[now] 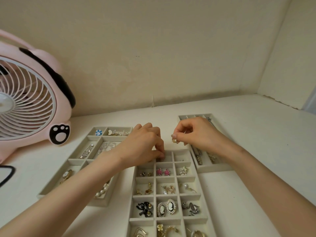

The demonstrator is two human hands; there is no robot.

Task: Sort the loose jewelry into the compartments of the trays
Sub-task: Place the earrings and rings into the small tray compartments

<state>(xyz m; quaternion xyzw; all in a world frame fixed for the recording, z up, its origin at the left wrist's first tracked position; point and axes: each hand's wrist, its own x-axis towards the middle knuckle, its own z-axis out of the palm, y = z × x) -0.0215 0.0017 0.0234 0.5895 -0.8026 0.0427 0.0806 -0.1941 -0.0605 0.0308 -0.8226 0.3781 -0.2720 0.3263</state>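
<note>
Three grey felt trays lie on the white table. The middle tray (154,180) has small square compartments with earrings, among them pink stars (163,171). My left hand (145,146) reaches into a far compartment of this tray, its fingertips pinched together low inside; what they pinch is hidden. My right hand (195,132) hovers above the table behind the middle tray and pinches a small gold earring (174,140). The left tray (80,151) holds brooches and a pearl strand. The right tray (205,166) sits partly under my right wrist.
A pink fan (30,103) with a paw print stands at the back left, close to the left tray. A dark-rimmed object (6,173) pokes in at the left edge. The wall runs right behind the trays.
</note>
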